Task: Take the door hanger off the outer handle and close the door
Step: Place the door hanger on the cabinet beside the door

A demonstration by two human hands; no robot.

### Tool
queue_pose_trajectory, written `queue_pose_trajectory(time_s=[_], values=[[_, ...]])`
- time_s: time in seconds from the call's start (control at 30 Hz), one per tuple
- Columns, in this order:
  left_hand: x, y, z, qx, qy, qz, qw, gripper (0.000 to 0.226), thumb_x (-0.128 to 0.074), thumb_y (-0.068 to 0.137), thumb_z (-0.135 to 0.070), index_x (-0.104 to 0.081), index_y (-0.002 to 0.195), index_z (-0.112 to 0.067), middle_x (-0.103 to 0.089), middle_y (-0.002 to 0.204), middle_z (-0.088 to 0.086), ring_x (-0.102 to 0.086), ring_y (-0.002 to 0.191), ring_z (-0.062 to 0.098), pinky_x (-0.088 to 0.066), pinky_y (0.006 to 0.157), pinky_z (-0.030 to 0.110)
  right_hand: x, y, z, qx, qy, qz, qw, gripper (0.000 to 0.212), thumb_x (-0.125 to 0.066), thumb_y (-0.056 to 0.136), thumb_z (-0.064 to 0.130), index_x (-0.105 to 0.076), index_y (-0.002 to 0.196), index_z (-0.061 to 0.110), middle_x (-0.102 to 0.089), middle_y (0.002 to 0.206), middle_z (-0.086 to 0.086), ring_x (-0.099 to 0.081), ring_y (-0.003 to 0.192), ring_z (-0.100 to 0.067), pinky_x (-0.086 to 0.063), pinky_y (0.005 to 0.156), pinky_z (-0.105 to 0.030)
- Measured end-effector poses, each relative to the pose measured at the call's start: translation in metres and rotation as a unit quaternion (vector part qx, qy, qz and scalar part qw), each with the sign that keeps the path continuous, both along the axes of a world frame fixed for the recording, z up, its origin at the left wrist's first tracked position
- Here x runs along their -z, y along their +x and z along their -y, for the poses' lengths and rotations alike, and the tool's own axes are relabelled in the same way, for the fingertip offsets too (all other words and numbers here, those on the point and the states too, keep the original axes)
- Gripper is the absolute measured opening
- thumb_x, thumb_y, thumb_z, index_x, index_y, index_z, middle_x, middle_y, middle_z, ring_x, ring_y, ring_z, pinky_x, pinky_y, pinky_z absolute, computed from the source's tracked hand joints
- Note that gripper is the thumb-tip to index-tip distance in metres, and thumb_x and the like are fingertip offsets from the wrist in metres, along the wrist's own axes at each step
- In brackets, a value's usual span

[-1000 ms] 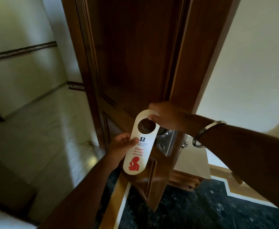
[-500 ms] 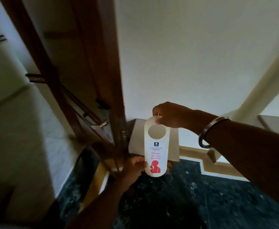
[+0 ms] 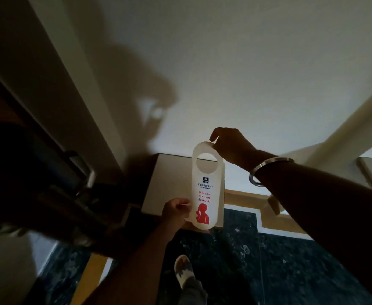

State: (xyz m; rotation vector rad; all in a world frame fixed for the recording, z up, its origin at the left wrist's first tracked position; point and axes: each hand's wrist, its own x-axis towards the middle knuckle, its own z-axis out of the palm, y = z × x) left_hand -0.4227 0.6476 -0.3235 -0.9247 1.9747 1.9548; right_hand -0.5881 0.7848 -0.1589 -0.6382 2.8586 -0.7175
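Note:
A white door hanger (image 3: 207, 190) with red "Please do not disturb" print and a round hole hangs upright in mid-air, off the handle. My right hand (image 3: 231, 145), a metal bangle on its wrist, pinches the hanger's top edge. My left hand (image 3: 175, 211) holds the hanger's lower left edge. The dark wooden door (image 3: 26, 168) is a blurred shape at the left, with its metal handle (image 3: 82, 170) well left of the hanger and apart from both hands.
A white wall (image 3: 246, 73) faces me, with my shadow on it. A pale boxy block (image 3: 167, 183) stands on the floor behind the hanger. The floor (image 3: 290, 260) is dark marble with a tan border. My foot (image 3: 184, 274) shows below the hanger.
The hanger came off the door handle and now hangs free between my hands. The view swung right, so the door slid to the left edge and the wall fills the frame.

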Motion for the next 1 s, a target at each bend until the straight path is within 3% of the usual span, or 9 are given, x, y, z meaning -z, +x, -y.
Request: queue_pose_trajectory(time_s=[0.1, 0.3, 0.4, 0.47, 0.57, 0.7, 0.8, 0.9, 1.0], values=[[0.034, -0.047, 0.013, -0.03, -0.003, 0.041, 0.999, 0.042, -0.075, 0.081, -0.007, -0.061, 0.12, -0.007, -0.069, 0.111, 0.016, -0.068, 0.099, 0.036, -0.058, 0.084, 0.049, 0.045, -0.051, 0.01, 0.029, -0.037, 0.047, 0.998, 0.006, -0.065, 0.088, 0.023, -0.062, 0.088, 0.018, -0.064, 0.088, -0.001, -0.055, 0.066, -0.013, -0.036, 0.054, -0.015], [0.107, -0.11, 0.02, -0.059, -0.053, 0.126, 0.989, 0.047, -0.079, 0.077, -0.007, -0.06, 0.12, -0.006, -0.068, 0.111, 0.013, -0.066, 0.1, 0.03, -0.058, 0.087, 0.046, 0.146, -0.123, 0.017, 0.109, -0.08, 0.137, 0.981, 0.02, -0.069, 0.087, 0.023, -0.065, 0.101, 0.01, -0.067, 0.091, -0.006, -0.061, 0.079, -0.018, -0.044, 0.067, -0.02], [0.153, -0.133, 0.018, -0.043, -0.074, 0.15, 0.985, 0.044, -0.079, 0.077, -0.014, -0.062, 0.118, -0.013, -0.068, 0.101, 0.002, -0.065, 0.085, 0.016, -0.06, 0.076, 0.038, 0.204, -0.15, 0.016, 0.142, -0.067, 0.168, 0.973, 0.017, -0.07, 0.085, 0.015, -0.065, 0.1, 0.009, -0.065, 0.089, -0.004, -0.061, 0.085, -0.019, -0.043, 0.073, -0.023], [0.2, -0.149, 0.016, -0.027, -0.088, 0.167, 0.982, 0.041, -0.078, 0.078, -0.019, -0.062, 0.116, -0.018, -0.065, 0.093, -0.007, -0.06, 0.075, 0.004, -0.054, 0.06, 0.025, 0.259, -0.174, 0.018, 0.151, -0.044, 0.187, 0.97, 0.016, -0.071, 0.085, 0.016, -0.064, 0.098, 0.011, -0.061, 0.084, -0.001, -0.059, 0.082, -0.017, -0.041, 0.07, -0.022], [0.259, -0.159, 0.011, -0.026, -0.095, 0.188, 0.977, 0.039, -0.078, 0.079, -0.021, -0.063, 0.115, -0.019, -0.072, 0.102, -0.001, -0.059, 0.073, -0.001, -0.046, 0.054, 0.018, 0.331, -0.195, 0.02, 0.146, -0.016, 0.207, 0.967, 0.015, -0.071, 0.085, 0.019, -0.065, 0.096, 0.011, -0.063, 0.086, -0.003, -0.061, 0.085, -0.019, -0.043, 0.067, -0.018], [0.299, -0.165, 0.01, -0.028, -0.111, 0.198, 0.974, 0.043, -0.078, 0.08, -0.02, -0.061, 0.119, -0.017, -0.072, 0.112, 0.001, -0.062, 0.077, 0.005, -0.048, 0.06, 0.021, 0.384, -0.205, 0.023, 0.144, 0.006, 0.208, 0.968, 0.012, -0.068, 0.087, 0.017, -0.066, 0.098, 0.012, -0.069, 0.1, -0.009, -0.064, 0.094, -0.024, -0.047, 0.079, -0.026], [0.314, -0.169, 0.009, -0.025, -0.139, 0.193, 0.971, 0.046, -0.078, 0.08, -0.022, -0.061, 0.122, -0.016, -0.072, 0.114, 0.004, -0.064, 0.086, 0.015, -0.054, 0.071, 0.031, 0.41, -0.202, 0.029, 0.098, 0.041, 0.216, 0.971, 0.034, -0.068, 0.085, 0.012, -0.058, 0.117, 0.013, -0.065, 0.115, -0.014, -0.062, 0.107, -0.028, -0.049, 0.092, -0.033], [0.305, -0.172, 0.014, -0.004, -0.185, 0.178, 0.966, 0.05, -0.074, 0.084, -0.024, -0.057, 0.129, -0.016, -0.068, 0.123, 0.006, -0.064, 0.104, 0.021, -0.054, 0.085, 0.036, 0.407, -0.197, 0.043, 0.036, 0.084, 0.21, 0.973, 0.059, -0.069, 0.084, 0.014, -0.043, 0.137, 0.015, -0.051, 0.136, -0.015, -0.052, 0.123, -0.031, -0.041, 0.103, -0.039], [0.268, -0.167, 0.029, 0.09, -0.269, 0.194, 0.939, 0.059, -0.069, 0.088, -0.027, -0.047, 0.141, -0.019, -0.058, 0.138, 0.006, -0.054, 0.124, 0.027, -0.05, 0.097, 0.043, 0.371, -0.18, 0.052, -0.031, 0.108, 0.186, 0.976, 0.064, -0.066, 0.086, 0.019, -0.037, 0.142, 0.019, -0.043, 0.146, -0.011, -0.048, 0.128, -0.032, -0.042, 0.103, -0.044]])
